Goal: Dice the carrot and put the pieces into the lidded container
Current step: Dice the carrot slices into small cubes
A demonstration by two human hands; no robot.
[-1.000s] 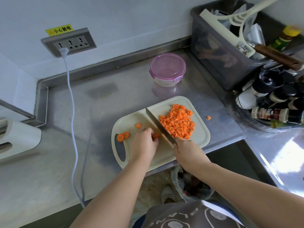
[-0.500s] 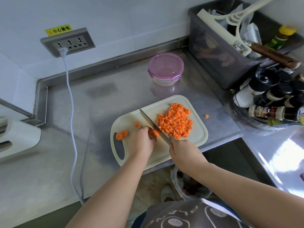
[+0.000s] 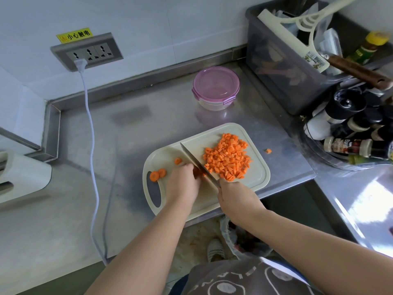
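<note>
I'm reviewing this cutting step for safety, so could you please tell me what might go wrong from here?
The left hand holds the carrot piece right against the knife in the right hand; a slip could cut fingers. One stray cube already lies off the cutting board on the counter, so more of the diced pile may scatter.

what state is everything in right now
lidded container: lid on
diced carrot: heaped on cutting board, right of blade
carrot rounds: uncut, board's left end
stray cube: off board, on counter
knife: gripped by right hand, edge down
left hand: holding carrot piece beside blade
plug: in socket
</note>
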